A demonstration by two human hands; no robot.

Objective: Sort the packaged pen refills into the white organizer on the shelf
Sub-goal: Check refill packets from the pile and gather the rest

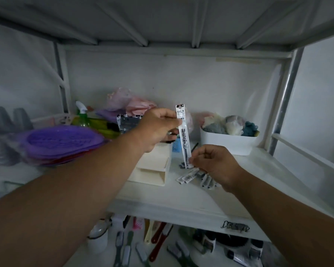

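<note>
A white metal-framed shelf (181, 197) backs onto a pale wall, with another board overhead and brushes lying on the level below. Held upright above the middle of the shelf is one packaged pen refill (184, 135), a long narrow clear sleeve with a white header at its top and a dark refill inside; its long axis runs nearly vertical, the top leaning slightly left. Large dark Chinese characters run down its front, too blurred to read. The left hand (158, 128) pinches the pack near its upper part between thumb and curled fingers, while the right hand (214, 162) pinches its lower end with curled fingertips. Below the right hand, more packaged refills (191, 177) lie flat in a loose heap toward the shelf's front edge. The white organizer (152, 166), a cream drawer unit, stands just left of the heap. Toward the back right corner stands a white bin (228, 144) stuffed with cloths; purple lids (64, 141) are stacked at the left edge.
</note>
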